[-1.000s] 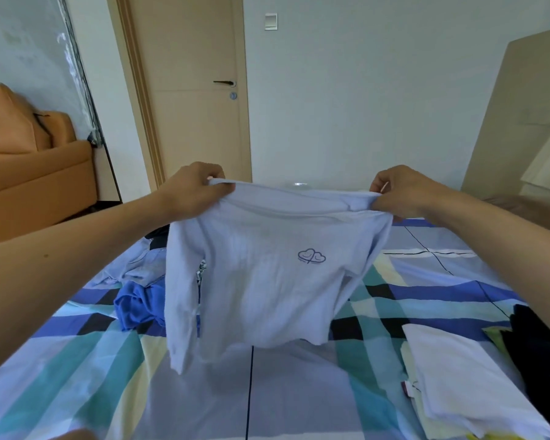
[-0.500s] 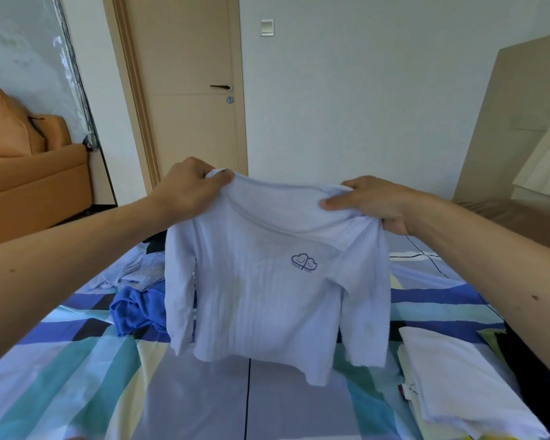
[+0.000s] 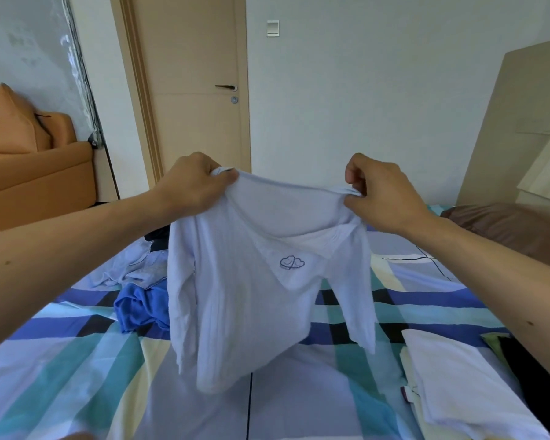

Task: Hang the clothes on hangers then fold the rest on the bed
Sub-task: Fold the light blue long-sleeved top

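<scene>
The left hand (image 3: pixel 197 182) grips with curled fingers one top corner of the pale lilac long-sleeved top (image 3: pixel 245 296). The right hand (image 3: pixel 383 193) pinches the other corner between thumb and fingers. Half a second ago the right fingers lay straighter. The top hangs below both hands, above the striped bed (image 3: pixel 77 360).

Blue garment (image 3: pixel 140 308) half behind the white shirt (image 3: pixel 245 296); folded white pile (image 3: pixel 464 385) partly beyond the bottom edge.

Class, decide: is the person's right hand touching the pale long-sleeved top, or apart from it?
Touching. The head view shows the right hand pinching the upper edge of the pale top between thumb and fingers.
</scene>
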